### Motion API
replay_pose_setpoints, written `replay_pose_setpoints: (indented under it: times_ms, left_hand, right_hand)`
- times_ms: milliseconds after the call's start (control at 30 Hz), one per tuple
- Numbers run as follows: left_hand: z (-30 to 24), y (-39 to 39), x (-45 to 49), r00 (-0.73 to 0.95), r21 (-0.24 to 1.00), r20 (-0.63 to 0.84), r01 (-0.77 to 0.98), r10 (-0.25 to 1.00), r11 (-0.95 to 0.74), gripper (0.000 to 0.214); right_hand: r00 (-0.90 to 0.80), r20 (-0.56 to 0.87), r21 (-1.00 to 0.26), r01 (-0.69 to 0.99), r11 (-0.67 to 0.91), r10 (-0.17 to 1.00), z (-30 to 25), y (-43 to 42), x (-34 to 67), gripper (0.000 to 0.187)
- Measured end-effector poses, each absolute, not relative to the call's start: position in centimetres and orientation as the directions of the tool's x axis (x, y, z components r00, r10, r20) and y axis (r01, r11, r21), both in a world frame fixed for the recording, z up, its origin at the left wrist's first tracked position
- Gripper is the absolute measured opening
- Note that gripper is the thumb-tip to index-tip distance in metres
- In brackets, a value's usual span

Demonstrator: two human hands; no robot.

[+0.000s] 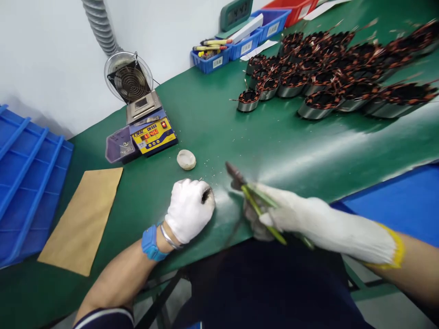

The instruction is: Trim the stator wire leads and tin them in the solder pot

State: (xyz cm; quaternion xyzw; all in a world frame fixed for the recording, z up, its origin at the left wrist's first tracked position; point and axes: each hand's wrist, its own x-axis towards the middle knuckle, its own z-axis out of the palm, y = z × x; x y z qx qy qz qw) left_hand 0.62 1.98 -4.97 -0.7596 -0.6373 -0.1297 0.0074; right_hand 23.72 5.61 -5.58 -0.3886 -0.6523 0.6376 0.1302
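Stators point(320, 80) crowd the tabletop point(212, 123) right of the white dish point(186, 160); nearer than it, right grip point(279, 210) clasps pliers point(252, 199), tips dishward; left grip point(190, 208) curls, contents I cannot tell.

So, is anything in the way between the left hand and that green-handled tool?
Nothing visible: green tabletop shows between the left hand and the green-handled tool, which the right hand holds.

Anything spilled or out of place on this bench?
Yes: small pale specks lie scattered on the green table, beside the round white item and near the left hand. They look odd lying loose outside any container, though too small to identify.
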Motion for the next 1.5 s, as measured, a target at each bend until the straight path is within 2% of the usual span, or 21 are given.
replay_pose_setpoints:
  times_ms: [67, 133, 433, 667, 733, 800, 833, 900, 1000, 1100, 1167, 1500]
  left_hand:
    - [-5.0, 2.0, 0.6, 0.156, 0.154, 0.208, 0.970, 0.966, -0.190, 0.015]
    - [-5.0, 2.0, 0.7, 0.164, 0.152, 0.210, 0.968, 0.964, -0.198, 0.016]
    - [-5.2, 1.8, 0.6, 0.185, 0.142, 0.233, 0.965, 0.955, -0.221, 0.015]
    - [-5.6, 1.9, 0.4, 0.196, 0.167, 0.242, 0.956, 0.950, -0.240, 0.014]
    - [-5.3, 2.0, 0.2, 0.223, 0.225, 0.230, 0.935, 0.947, -0.275, 0.014]
    - [-4.7, 1.9, -0.2, 0.243, 0.336, 0.213, 0.891, 0.946, -0.305, 0.009]
    - [-4.3, 1.9, -0.4, 0.229, 0.397, 0.214, 0.868, 0.950, -0.299, 0.004]
    - [-3.7, 1.7, -0.7, 0.138, 0.470, 0.236, 0.850, 0.962, -0.237, 0.011]
    - [-3.4, 1.7, -0.7, 0.019, 0.397, 0.241, 0.910, 0.970, -0.116, 0.024]
    - [-3.8, 1.8, -0.3, 0.037, 0.230, 0.165, 0.970, 0.986, -0.075, 0.017]
    - [-4.1, 2.0, -0.1, 0.049, 0.179, 0.139, 0.981, 0.989, -0.073, 0.012]
    - [-4.8, 2.2, -0.3, 0.086, 0.208, 0.202, 0.970, 0.976, -0.128, 0.016]
  right_hand:
    - [-0.760, -0.446, -0.870, 0.243, -0.430, 0.472, -5.7, 4.3, 23.0, 0.037]
    - [-0.783, -0.500, -0.799, 0.251, -0.547, 0.371, -5.6, 3.8, 22.6, 0.040]
    - [-0.704, -0.565, -0.821, 0.430, -0.374, 0.431, -4.7, 4.0, 22.0, 0.033]
    - [-0.686, -0.529, -0.849, 0.435, -0.300, 0.501, -5.1, 4.0, 22.1, 0.038]
    - [-0.681, -0.538, -0.842, 0.407, -0.354, 0.496, -5.3, 4.4, 22.3, 0.044]
    - [-0.695, -0.534, -0.835, 0.340, -0.434, 0.482, -5.6, 4.9, 22.4, 0.045]
    - [-0.709, -0.523, -0.832, 0.303, -0.465, 0.473, -5.7, 5.2, 22.5, 0.045]
    - [-0.742, -0.511, -0.823, 0.276, -0.497, 0.434, -5.8, 5.6, 22.7, 0.046]
    - [-0.772, -0.528, -0.806, 0.324, -0.495, 0.355, -5.4, 5.9, 22.9, 0.050]
    - [-0.781, -0.526, -0.808, 0.333, -0.487, 0.338, -4.8, 5.8, 22.5, 0.052]
    - [-0.780, -0.524, -0.810, 0.332, -0.484, 0.341, -4.6, 5.9, 22.0, 0.050]
    - [-0.760, -0.514, -0.846, 0.375, -0.378, 0.397, -5.3, 5.9, 21.0, 0.039]
